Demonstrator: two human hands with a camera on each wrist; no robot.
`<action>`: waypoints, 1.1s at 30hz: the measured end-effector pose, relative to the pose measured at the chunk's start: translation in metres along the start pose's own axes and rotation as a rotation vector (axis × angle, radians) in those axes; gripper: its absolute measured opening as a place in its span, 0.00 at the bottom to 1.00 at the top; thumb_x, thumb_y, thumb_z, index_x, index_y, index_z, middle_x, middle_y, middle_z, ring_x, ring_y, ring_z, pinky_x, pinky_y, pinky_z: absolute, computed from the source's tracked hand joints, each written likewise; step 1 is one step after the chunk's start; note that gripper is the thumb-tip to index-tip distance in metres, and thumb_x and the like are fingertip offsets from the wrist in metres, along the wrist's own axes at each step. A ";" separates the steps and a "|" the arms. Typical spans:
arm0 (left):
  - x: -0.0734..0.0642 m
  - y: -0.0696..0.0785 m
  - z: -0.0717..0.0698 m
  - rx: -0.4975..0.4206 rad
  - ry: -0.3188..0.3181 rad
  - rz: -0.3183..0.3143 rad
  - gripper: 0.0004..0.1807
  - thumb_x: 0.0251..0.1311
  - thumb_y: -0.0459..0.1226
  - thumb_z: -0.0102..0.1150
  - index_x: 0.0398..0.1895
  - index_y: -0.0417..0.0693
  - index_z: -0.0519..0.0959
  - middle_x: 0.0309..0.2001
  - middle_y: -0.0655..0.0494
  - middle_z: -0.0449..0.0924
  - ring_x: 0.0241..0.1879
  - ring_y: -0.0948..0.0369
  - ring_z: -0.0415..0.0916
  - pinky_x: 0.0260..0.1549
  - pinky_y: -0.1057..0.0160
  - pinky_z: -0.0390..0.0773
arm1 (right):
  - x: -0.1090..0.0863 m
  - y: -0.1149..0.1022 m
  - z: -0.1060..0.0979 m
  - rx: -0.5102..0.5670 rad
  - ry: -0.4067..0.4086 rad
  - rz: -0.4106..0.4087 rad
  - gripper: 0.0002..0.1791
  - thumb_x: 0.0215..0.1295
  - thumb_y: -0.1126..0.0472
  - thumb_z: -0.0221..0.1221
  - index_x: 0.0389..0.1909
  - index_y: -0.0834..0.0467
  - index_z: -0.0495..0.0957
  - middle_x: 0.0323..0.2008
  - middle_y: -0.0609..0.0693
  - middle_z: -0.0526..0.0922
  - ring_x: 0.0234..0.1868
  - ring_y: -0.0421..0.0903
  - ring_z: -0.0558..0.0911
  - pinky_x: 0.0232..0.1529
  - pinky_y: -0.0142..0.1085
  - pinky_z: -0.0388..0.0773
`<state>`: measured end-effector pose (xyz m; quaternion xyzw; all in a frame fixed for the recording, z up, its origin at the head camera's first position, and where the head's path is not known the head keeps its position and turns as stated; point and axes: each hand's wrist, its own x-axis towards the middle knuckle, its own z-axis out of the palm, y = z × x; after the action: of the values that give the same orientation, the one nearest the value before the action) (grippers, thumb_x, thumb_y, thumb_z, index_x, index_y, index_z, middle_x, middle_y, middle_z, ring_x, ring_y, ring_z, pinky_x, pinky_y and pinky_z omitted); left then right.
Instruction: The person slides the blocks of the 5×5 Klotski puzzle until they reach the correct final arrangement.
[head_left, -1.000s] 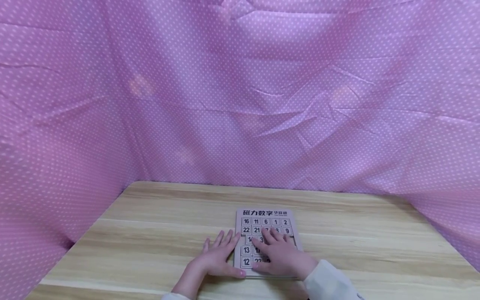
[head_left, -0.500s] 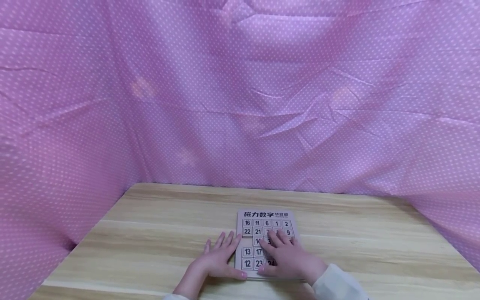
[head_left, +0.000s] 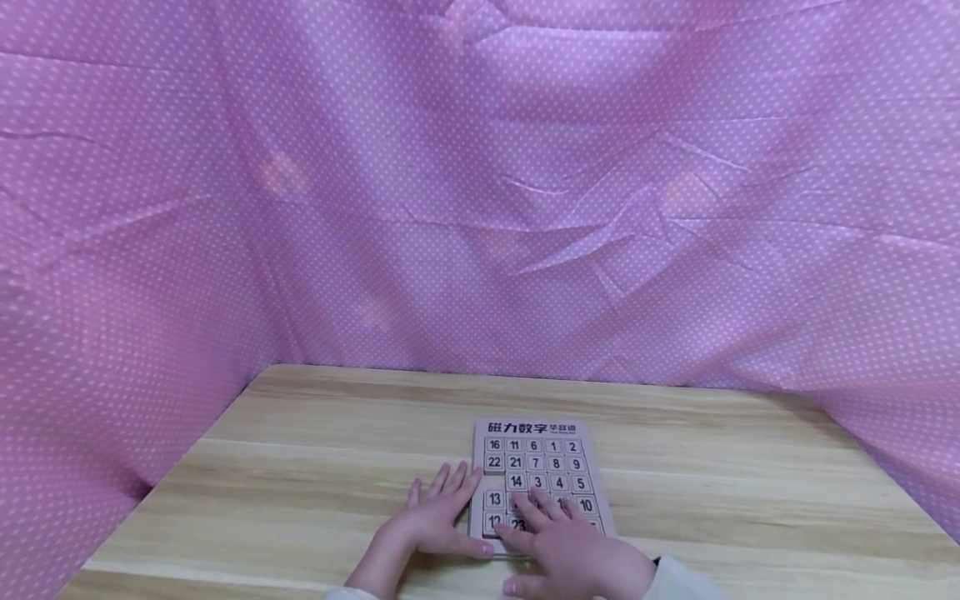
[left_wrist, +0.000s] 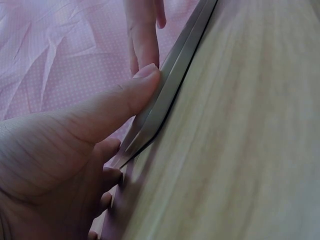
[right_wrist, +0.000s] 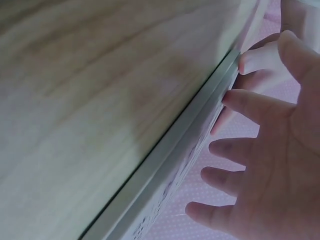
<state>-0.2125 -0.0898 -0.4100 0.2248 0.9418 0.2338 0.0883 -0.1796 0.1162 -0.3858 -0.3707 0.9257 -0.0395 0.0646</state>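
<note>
Number board [head_left: 478,454] lies flat on table [head_left: 337,433], its title [head_left: 517,428] at the far end. L hand [head_left: 431,518] spreads along board's left edge, thumb on its near-left corner: prob. bracing so board won't skid. Not clamped; fingers straight. R hand [head_left: 566,546] splays over board's bottom rows, index tip on tile 12 [head_left: 492,520], thumb off board's near edge; loose fingers prob. suit nudging pcs. Can't tell if its other tips press. Hands apart, thumbs nr each other by board's near edge. Gap in board's left col., btwn tile 22 [head_left: 493,462] & tile 13 [head_left: 494,499], w/ tile 14 [head_left: 516,481] just right; prob. gives room to shift. R fingers block part of board's bottom 2 rows. Beyond board, well apart: pink dotted cloth [head_left: 480,208].
</note>
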 end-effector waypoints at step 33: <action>0.003 -0.006 -0.005 -0.005 -0.011 0.010 0.57 0.34 0.63 0.58 0.66 0.46 0.47 0.65 0.42 0.40 0.62 0.44 0.33 0.52 0.38 0.29 | -0.070 0.063 0.004 0.222 0.061 0.107 0.36 0.56 0.38 0.46 0.58 0.59 0.64 0.61 0.66 0.53 0.57 0.69 0.50 0.46 0.67 0.49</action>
<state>-0.2190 -0.0955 -0.4087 0.2303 0.9397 0.2353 0.0927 -0.1723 0.2100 -0.3914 -0.3100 0.9356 -0.1495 0.0790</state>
